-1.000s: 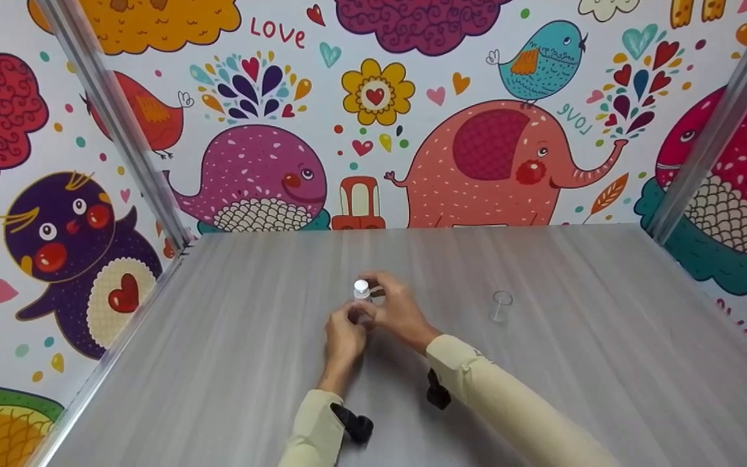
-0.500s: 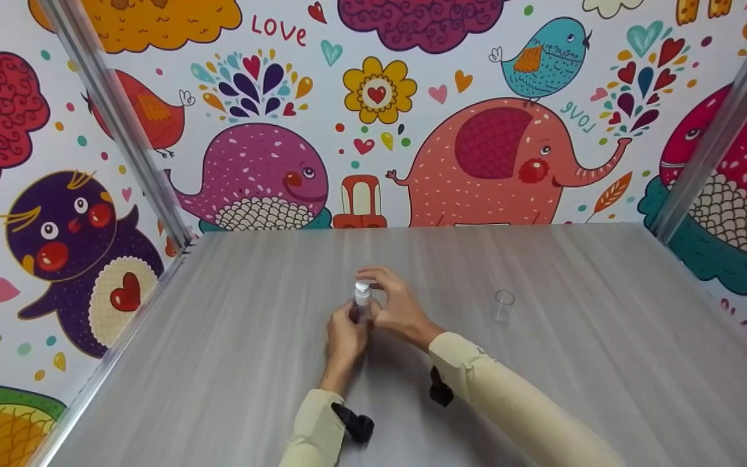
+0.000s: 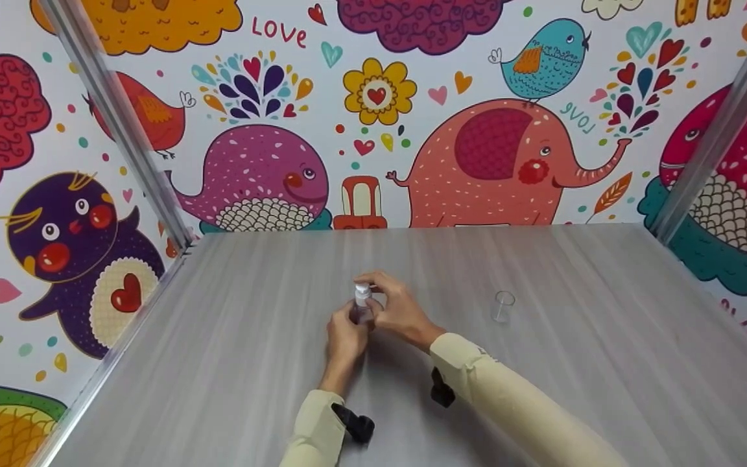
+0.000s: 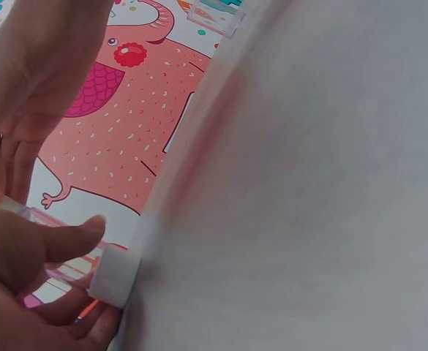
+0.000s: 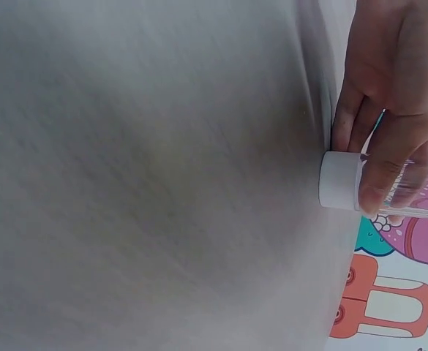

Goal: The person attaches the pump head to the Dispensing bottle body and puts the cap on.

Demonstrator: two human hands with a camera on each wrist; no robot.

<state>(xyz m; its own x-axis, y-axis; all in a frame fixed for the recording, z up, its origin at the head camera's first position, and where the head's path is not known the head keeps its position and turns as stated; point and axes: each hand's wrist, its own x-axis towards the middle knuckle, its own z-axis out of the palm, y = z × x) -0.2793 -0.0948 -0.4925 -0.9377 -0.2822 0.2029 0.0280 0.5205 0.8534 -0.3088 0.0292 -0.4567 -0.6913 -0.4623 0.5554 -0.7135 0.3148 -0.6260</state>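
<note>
The left hand (image 3: pixel 346 334) wraps its fingers and thumb around the lower part of a small clear bottle (image 3: pixel 362 302), holding it upright. The right hand (image 3: pixel 403 312) curls over the bottle from the other side, its fingertips at the white top (image 3: pixel 362 288) and its thumb near the neck. The bottle sits between the two hands, its white base (image 5: pixel 339 180) down at the grey surface (image 3: pixel 250 311), a little left of the middle and well short of the far edge. Toward the right edge, well apart from the hands, stands a small clear glass (image 3: pixel 502 307). Both arms wear cream sleeves (image 3: pixel 509 395), each with a black wrist camera (image 3: pixel 355 425). Beyond the far edge rises a wall (image 3: pixel 438 52) printed with a purple whale, a red car and a coral elephant.
</note>
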